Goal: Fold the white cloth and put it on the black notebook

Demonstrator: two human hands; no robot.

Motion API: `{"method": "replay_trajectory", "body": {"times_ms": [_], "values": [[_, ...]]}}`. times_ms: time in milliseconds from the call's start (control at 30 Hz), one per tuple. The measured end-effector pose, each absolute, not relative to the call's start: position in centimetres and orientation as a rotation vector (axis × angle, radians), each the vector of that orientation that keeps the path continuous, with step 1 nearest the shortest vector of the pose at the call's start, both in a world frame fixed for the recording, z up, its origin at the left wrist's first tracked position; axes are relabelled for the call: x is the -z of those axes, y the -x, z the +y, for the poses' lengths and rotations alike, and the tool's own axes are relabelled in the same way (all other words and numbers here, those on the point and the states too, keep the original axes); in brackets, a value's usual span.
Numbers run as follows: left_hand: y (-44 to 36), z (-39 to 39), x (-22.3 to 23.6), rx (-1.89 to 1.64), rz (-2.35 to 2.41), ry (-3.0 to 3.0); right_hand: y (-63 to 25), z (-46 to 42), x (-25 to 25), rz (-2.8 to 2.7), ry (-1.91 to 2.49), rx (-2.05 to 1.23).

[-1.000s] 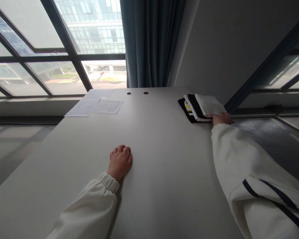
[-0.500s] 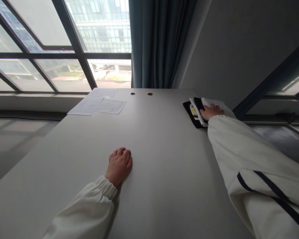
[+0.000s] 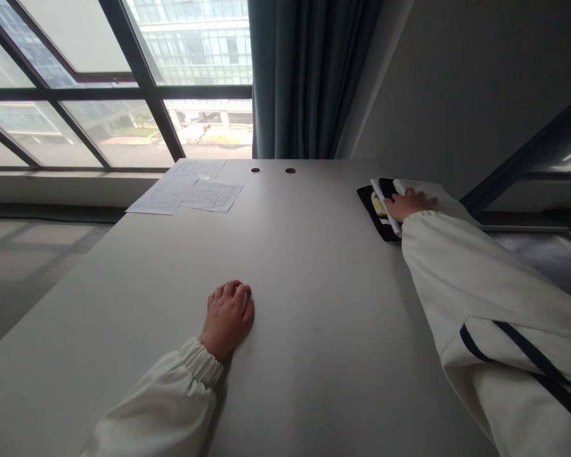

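Note:
On the white table (image 3: 304, 273), my left hand (image 3: 228, 317) rests palm down with its fingers loosely curled in. Nothing shows in it, though the palm is hidden. My right hand (image 3: 409, 204) lies on top of a stack of folded cloths at the table's right side, its fingers spread over the fabric. Uppermost is a white folded cloth (image 3: 445, 198), with black and white layers under it. A black folded cloth with a yellow and white print (image 3: 379, 209) sticks out at the stack's left edge.
Several sheets of paper with writing (image 3: 214, 195) lie at the far left of the table. Two round holes (image 3: 290, 171) sit near its back edge. Beyond are a window (image 3: 147, 95), a dark blue curtain (image 3: 309, 76) and a grey wall (image 3: 466, 76).
The view has shifted slightly, so the table's back edge sits higher in the picture. Both hands keep their places, the right one still on the cloths.

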State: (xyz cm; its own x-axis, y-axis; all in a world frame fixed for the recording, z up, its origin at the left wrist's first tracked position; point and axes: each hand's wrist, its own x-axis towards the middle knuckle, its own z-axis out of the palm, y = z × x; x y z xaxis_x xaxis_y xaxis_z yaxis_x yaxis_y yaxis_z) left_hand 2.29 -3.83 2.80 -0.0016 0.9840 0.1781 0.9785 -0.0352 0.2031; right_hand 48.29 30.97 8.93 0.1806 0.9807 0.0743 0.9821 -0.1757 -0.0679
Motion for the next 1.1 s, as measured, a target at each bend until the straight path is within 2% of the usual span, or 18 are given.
{"method": "replay_trajectory", "body": {"times_ms": [167,367,1100], "values": [[-2.3,-3.9,-2.6,-0.439,2.180,-2.206,-48.4,31.9,-9.2,-1.959,2.387,0.047],[-2.2,-3.8,-2.5,-0.470,2.170,-2.183,-48.8,32.8,-9.4,-2.071,2.218,0.168],[-2.0,-3.7,-2.0,-0.494,2.171,-2.190,-50.6,29.4,-4.1,-2.199,1.890,0.347]]}}
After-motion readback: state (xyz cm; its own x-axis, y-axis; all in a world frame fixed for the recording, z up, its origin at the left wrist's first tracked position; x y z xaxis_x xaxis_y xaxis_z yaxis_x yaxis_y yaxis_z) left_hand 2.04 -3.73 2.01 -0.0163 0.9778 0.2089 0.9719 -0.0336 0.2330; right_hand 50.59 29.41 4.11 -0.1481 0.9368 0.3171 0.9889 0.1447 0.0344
